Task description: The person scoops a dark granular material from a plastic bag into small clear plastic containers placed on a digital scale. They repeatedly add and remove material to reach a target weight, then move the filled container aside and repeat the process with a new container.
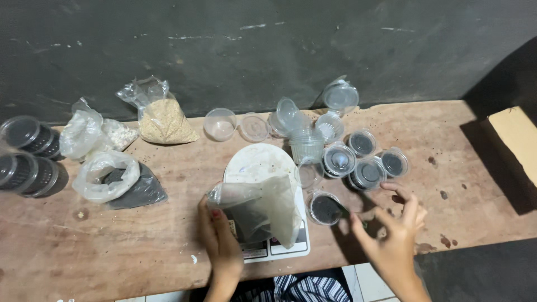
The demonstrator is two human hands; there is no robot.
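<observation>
Bag (263, 210) of dark powder, clear plastic, lies slumped across the white kitchen scale (263, 168) at the near edge of the wooden table (140, 246). The left hand (219, 237) grips the bag at its lower left corner, fingers closed on the plastic. The right hand (394, 235) is spread wide and holds nothing; it hovers just right of an open small cup (326, 208) already filled with the dark powder, which stands touching the right side of the scale.

Judgement on handling: the bag is limp and its mouth is loose, so it wants support at the neck as well as the corner, or powder could spill over the scale's buttons. The filled cup has no lid on and sits near the table edge; a steady fingertip grip on its rim would suit better than a sweep of the open palm.

Further out: a cluster of lidded cups (366, 162) with dark contents stands right of the scale, with a stack of empty cups (306, 146) and loose lids (254, 127) behind. To the left lie a bag of tan grain (166, 122), a bag of white pieces (98, 134) and another bag of dark powder (120, 182). More filled cups (25, 156) sit at the far left, partly cut off. A cardboard box (517, 140) is cropped at the right.

The scale's display is covered by the bag. The thumb of the left hand is hidden behind the plastic.
</observation>
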